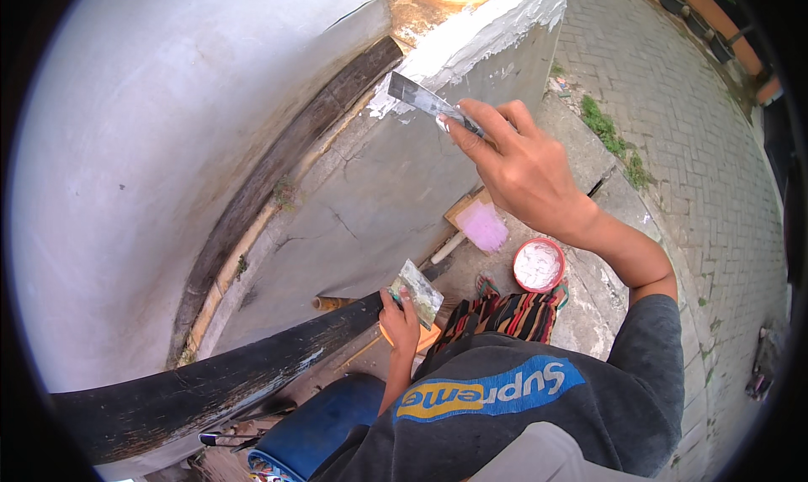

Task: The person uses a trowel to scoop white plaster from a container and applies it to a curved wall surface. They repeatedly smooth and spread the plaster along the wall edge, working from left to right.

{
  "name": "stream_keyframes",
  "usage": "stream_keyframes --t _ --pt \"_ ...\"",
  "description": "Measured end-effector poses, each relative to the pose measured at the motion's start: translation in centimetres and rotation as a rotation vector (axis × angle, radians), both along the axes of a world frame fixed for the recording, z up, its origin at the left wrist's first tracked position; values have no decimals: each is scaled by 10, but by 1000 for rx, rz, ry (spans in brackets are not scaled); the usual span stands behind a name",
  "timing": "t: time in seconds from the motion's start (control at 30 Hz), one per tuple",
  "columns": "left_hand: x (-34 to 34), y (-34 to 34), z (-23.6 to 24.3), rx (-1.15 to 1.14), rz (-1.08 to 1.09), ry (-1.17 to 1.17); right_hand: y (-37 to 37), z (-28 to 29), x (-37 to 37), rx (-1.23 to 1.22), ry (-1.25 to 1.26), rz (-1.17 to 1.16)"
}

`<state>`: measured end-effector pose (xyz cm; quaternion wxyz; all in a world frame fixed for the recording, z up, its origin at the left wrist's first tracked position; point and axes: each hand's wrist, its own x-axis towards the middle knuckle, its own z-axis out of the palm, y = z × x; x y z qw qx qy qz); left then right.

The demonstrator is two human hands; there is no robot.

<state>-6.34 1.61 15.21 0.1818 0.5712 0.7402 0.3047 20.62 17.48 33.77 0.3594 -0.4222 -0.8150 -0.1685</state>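
Note:
My right hand grips a metal putty knife, its blade at the band of rough white paste along the top of a cracked grey wall. Lower down, my left hand holds a small stained flat plate, perhaps a second scraper. Near my feet stand a red bucket of white paste and a board with pink material on it.
A black weathered beam crosses the lower left beside a blue barrel. A curved white wall rises at the left. At the right lie a paved lane, weeds and dark planters.

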Motion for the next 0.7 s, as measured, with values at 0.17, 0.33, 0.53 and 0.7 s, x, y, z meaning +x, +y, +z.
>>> stream_keyframes --t 0.17,0.33,0.53,0.7 --pt "5 2 1 -3 16 6 1 6 8 -11 11 45" --pt "12 3 4 -23 19 13 7 11 17 10 -13 24" --pt "22 2 6 17 64 24 18 12 32 29 -3 7" --pt "19 2 -2 55 63 64 35 12 50 -15 101 13"
